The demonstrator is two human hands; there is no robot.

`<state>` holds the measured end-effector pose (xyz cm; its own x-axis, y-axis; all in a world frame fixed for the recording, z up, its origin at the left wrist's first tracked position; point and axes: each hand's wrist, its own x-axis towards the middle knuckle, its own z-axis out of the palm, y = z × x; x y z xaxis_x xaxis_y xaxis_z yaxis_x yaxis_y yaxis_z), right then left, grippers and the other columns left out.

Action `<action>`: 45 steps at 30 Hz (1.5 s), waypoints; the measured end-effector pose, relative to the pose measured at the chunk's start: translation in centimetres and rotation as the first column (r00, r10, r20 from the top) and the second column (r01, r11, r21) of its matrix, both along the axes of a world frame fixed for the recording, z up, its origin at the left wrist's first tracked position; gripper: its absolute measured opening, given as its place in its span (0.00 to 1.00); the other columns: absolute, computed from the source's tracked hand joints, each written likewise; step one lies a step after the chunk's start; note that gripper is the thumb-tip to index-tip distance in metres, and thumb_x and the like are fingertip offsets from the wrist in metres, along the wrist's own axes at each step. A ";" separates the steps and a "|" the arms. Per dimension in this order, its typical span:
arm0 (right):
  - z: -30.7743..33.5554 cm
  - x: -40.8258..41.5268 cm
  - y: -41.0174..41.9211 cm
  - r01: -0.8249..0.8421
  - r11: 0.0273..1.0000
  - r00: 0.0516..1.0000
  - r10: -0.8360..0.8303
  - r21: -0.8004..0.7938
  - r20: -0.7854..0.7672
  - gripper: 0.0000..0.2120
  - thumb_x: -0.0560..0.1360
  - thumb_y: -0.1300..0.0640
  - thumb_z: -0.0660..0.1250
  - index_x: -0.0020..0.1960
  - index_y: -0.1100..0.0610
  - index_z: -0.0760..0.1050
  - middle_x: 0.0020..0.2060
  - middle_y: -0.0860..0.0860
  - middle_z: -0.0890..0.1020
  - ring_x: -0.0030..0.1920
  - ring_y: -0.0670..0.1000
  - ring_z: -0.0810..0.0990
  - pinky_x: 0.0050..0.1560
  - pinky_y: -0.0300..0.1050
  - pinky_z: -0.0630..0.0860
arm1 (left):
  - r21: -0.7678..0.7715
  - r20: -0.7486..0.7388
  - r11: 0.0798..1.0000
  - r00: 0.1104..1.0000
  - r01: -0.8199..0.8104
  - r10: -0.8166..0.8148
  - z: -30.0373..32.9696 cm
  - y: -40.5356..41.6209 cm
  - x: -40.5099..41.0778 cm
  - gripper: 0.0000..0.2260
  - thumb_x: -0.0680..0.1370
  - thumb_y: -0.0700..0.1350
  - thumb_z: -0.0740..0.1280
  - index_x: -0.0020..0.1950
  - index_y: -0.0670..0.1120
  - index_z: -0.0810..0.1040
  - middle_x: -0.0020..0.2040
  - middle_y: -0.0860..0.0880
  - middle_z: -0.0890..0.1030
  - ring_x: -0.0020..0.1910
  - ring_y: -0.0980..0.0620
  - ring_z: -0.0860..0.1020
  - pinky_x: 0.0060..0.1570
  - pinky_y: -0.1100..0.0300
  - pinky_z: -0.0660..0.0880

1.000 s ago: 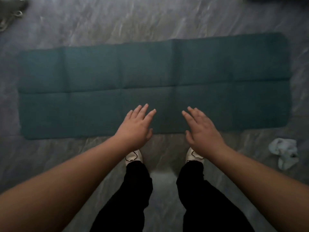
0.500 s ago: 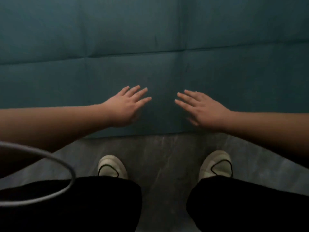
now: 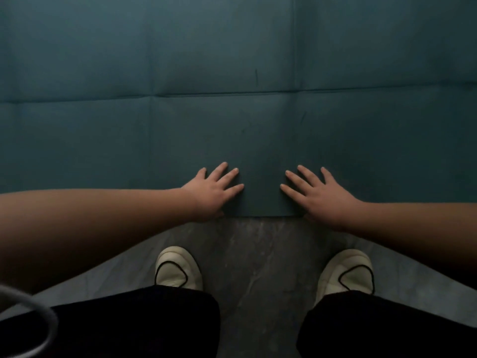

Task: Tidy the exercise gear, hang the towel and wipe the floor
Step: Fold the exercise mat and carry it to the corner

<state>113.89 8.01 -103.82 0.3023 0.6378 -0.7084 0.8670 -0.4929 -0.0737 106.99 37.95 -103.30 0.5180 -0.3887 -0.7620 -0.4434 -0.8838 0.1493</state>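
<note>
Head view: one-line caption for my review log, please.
Both hands, left hand and right hand, lie flat, fingers spread, at the near edge of the teal mat.

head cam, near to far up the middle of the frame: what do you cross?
Black trouser legs → white shoes → grey marble floor → left hand and right hand, fingers spread flat at the near edge of the teal exercise mat → the mat's crosswise fold crease.

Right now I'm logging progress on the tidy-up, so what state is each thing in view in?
exercise mat: unfolded, flat on the floor, creased.
left hand: fingers straight, on the mat's near edge.
right hand: fingers straight, on the mat's near edge.
floor: bare stone showing between the shoes.
</note>
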 end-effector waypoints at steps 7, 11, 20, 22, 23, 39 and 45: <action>3.7 1.1 1.3 0.143 0.987 0.989 -0.140 0.076 -0.037 0.27 0.82 0.58 0.50 0.80 0.48 0.48 0.77 0.50 0.62 0.72 0.55 0.68 0.59 0.51 0.74 | -0.060 0.043 0.994 0.995 -0.087 0.090 2.0 -1.4 -0.5 0.38 0.78 0.66 0.57 0.80 0.51 0.44 0.80 0.41 0.54 0.78 0.38 0.54 0.66 0.42 0.70; 6.8 2.1 1.4 0.188 0.966 0.978 -0.200 0.176 0.054 0.26 0.79 0.59 0.55 0.75 0.47 0.57 0.65 0.49 0.73 0.60 0.55 0.77 0.44 0.50 0.77 | -0.085 0.089 0.993 0.992 -0.079 0.087 3.9 -1.6 0.1 0.30 0.79 0.49 0.60 0.78 0.51 0.50 0.74 0.44 0.65 0.71 0.41 0.67 0.57 0.45 0.75; 15.2 7.0 3.2 0.278 0.779 0.846 -0.476 0.562 0.240 0.21 0.67 0.64 0.66 0.58 0.53 0.79 0.46 0.52 0.84 0.42 0.60 0.83 0.31 0.49 0.76 | -0.227 0.513 0.945 0.797 -0.234 0.320 14.2 2.7 5.5 0.12 0.71 0.44 0.65 0.53 0.52 0.75 0.42 0.51 0.82 0.39 0.44 0.82 0.24 0.55 0.70; 17.0 9.3 3.9 0.227 0.709 0.797 -0.529 0.667 0.291 0.20 0.68 0.65 0.66 0.58 0.54 0.80 0.47 0.54 0.85 0.42 0.60 0.83 0.35 0.52 0.78 | -0.267 0.600 0.921 0.699 -0.283 0.389 16.0 3.6 7.6 0.09 0.73 0.46 0.66 0.52 0.52 0.76 0.41 0.51 0.82 0.39 0.43 0.82 0.26 0.53 0.73; 17.5 10.6 4.2 0.197 0.684 0.780 -0.544 0.702 0.311 0.19 0.70 0.66 0.66 0.59 0.55 0.80 0.48 0.54 0.85 0.43 0.61 0.83 0.38 0.53 0.78 | -0.290 0.639 0.911 0.649 -0.294 0.413 16.8 3.9 8.8 0.08 0.74 0.47 0.65 0.53 0.53 0.76 0.43 0.51 0.83 0.40 0.43 0.82 0.27 0.54 0.73; 15.4 27.1 11.2 0.290 0.736 0.628 -0.629 0.612 0.459 0.28 0.79 0.52 0.53 0.79 0.49 0.55 0.79 0.50 0.60 0.79 0.54 0.53 0.74 0.72 0.46 | -0.255 0.773 0.856 0.437 -0.450 0.460 14.4 6.6 26.1 0.30 0.81 0.51 0.55 0.80 0.54 0.45 0.81 0.46 0.54 0.80 0.43 0.47 0.75 0.36 0.41; 10.2 27.1 11.0 0.372 0.754 0.687 -0.616 0.542 0.385 0.31 0.80 0.48 0.50 0.81 0.47 0.45 0.81 0.49 0.47 0.80 0.53 0.43 0.76 0.67 0.41 | -0.241 0.690 0.863 0.547 -0.443 0.474 9.4 7.7 26.6 0.31 0.81 0.55 0.51 0.80 0.57 0.38 0.81 0.49 0.39 0.79 0.46 0.35 0.76 0.41 0.39</action>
<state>140.97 19.05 -93.66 0.8871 0.4567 -0.0664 0.4584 -0.8887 0.0118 133.59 45.62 -93.95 0.9967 0.0421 -0.0690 0.0428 -0.9990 0.0090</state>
